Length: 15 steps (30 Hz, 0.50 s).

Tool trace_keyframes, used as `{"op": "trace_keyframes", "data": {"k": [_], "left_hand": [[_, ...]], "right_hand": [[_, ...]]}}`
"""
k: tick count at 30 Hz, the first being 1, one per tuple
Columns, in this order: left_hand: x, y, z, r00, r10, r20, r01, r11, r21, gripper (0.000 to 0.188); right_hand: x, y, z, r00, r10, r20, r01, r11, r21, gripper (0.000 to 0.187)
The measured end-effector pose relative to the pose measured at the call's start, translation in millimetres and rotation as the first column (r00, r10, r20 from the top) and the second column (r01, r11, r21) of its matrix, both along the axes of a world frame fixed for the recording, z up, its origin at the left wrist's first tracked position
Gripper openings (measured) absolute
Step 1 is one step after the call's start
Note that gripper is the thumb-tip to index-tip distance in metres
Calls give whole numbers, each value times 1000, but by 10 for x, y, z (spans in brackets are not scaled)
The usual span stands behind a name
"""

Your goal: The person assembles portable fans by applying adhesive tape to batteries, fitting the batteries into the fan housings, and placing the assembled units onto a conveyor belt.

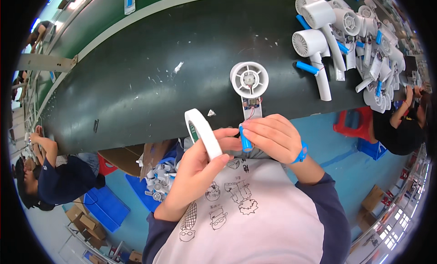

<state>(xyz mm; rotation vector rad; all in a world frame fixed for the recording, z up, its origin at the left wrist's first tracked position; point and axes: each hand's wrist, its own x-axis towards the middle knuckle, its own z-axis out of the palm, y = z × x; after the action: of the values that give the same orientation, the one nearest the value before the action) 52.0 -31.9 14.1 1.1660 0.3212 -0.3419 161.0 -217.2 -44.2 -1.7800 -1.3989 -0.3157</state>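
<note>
My left grip [195,163] holds the tape [209,136] beside the battery [246,140], which my right grip [274,137] pinches, probably to steady it. The fan [249,79] lies at the table's [182,98] near edge, handle [258,113] toward me, likely so everything sits within easy reach.

"What's around the dark workbench [191,41]?"
"A red stool [365,118] by its near edge, toward the right end, with a person in black [396,135] beside it."
"And at the workbench's left end?"
"Another person in dark blue [66,182]. On the floor [136,232] near that end, a blue crate [109,209] and cardboard boxes [88,224]. A white scrap [178,67] lies on the workbench."
</note>
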Motion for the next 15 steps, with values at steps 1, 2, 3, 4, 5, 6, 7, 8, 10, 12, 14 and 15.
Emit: {"op": "trace_keyframes", "data": {"k": [1,2,3,4,5,6,7,8,10,12,14,15], "left_hand": [[-9,-32,1,1000,3,-8,-2,1000,8,42],[-20,-66,5,1000,25,-6,-24,999,27,42],[-8,-95,-2,999,39,2,-39,998,39,41],[-3,-101,5,998,57,-1,-57,995,77,39],[-12,-92,2,999,54,-2,-53,996,78,39],[-32,-79,5,999,34,-27,-33,999,31,40],[-43,-74,4,999,12,-51,-13,1000,-17,40],[-44,-83,-7,999,12,-53,-13,1000,-16,40],[-62,-98,-6,998,2,-58,-4,1000,-22,40],[-53,-87,-11,997,-26,-71,23,999,-45,42],[-47,-92,-17,994,-61,-85,55,996,-72,43],[-46,-114,5,994,-42,-96,35,997,-74,44]], "right_hand": [[4,-12,38,1000,3,-8,-2,1000,8,30],[11,-21,74,998,55,-10,-55,998,-39,30],[21,-44,84,995,100,-10,-100,991,-93,30],[16,-60,73,995,96,-11,-96,991,-91,30],[7,-72,61,993,113,19,-111,990,-87,30],[-4,-86,51,990,134,49,-129,988,-83,31],[-17,-101,43,990,133,48,-129,988,-81,31],[-32,-117,34,988,142,57,-139,989,-45,30],[-80,-142,15,986,156,67,-156,988,-1,29],[-133,-168,-48,991,126,51,-131,987,94,21],[-146,-159,-69,993,117,28,-119,989,91,20],[-144,-158,-71,993,114,9,-115,989,88,18]]}}
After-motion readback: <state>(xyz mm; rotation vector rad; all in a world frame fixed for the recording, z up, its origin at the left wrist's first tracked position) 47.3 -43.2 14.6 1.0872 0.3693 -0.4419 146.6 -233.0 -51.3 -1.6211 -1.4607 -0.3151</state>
